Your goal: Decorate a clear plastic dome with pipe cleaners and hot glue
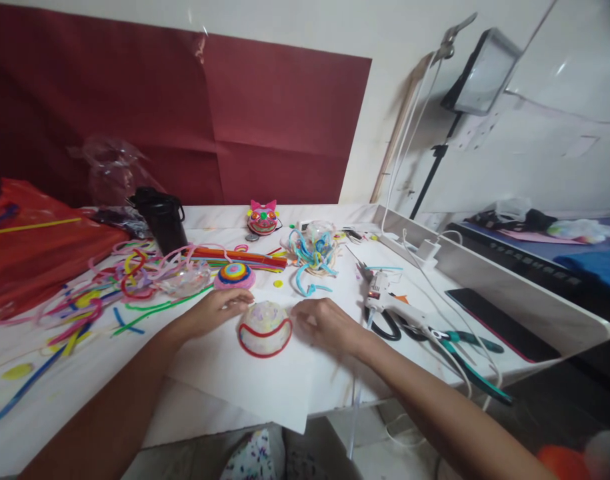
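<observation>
Pipe-cleaner-trimmed dome point(265, 327) was flanked on white paper point(265, 393) by loosely spread left hand point(219, 311) and half-curled right hand point(327, 324) (pinch not discernible), and was probably best steadied lightly from both sides.

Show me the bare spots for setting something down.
Bare: the paper on the near side of the red-trimmed dome; nearly bare: the tabletop between the left forearm and the long blue strip. Crowded: left, farther back, tangled strips; right, glue gun and green-handled pliers.
</observation>
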A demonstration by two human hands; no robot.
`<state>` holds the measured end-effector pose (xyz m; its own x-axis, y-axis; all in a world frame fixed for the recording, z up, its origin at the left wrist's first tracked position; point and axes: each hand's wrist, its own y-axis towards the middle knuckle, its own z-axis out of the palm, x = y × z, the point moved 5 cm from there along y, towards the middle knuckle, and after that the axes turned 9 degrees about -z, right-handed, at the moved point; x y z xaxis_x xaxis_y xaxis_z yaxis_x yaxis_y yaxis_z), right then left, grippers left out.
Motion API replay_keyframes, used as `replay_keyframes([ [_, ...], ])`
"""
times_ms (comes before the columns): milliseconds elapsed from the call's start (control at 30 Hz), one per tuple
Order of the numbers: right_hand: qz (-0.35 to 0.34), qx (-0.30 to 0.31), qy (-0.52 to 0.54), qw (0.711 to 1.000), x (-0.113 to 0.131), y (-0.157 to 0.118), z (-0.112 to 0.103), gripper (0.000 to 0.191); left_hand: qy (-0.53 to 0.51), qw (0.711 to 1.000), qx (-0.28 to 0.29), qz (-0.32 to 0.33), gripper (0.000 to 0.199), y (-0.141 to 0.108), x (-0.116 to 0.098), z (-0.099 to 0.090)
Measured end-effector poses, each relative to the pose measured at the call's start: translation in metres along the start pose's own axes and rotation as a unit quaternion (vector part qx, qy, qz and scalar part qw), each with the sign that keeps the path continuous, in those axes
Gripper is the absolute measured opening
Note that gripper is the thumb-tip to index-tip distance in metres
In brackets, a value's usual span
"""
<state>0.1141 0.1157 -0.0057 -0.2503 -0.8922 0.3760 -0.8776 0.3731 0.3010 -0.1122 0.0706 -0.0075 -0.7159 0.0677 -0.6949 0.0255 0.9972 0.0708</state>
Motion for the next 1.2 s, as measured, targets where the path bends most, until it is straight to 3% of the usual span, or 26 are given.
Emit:
replay_keyframes([
  [233,0.056,0.012,-0.069,0.996,-0.011,0.019,-0.009,0.016,-0.051,0.993,-0.091,-0.047,0.019,0.003,0.0,-0.004],
  [433,0.01,0.018,-0.153,0.988,-0.023,0.062,-0.003,0.023,-0.1,0.987,-0.1,-0.081,0.018,0.006,0.007,0.005],
  [667,0.042,0.058,-0.2,0.977,-0.045,0.1,0.008,0.02,-0.088,0.985,-0.126,-0.078,0.023,0.004,0.002,0.0],
  [900,0.056,0.098,-0.182,0.977,-0.054,0.114,0.019,0.017,-0.079,0.985,-0.139,-0.066,0.027,0.006,0.0,0.003],
  [1200,0.067,0.105,-0.127,0.984,-0.062,0.117,0.017,0.015,-0.055,0.984,-0.158,-0.055,0.03,0.005,0.003,0.002],
])
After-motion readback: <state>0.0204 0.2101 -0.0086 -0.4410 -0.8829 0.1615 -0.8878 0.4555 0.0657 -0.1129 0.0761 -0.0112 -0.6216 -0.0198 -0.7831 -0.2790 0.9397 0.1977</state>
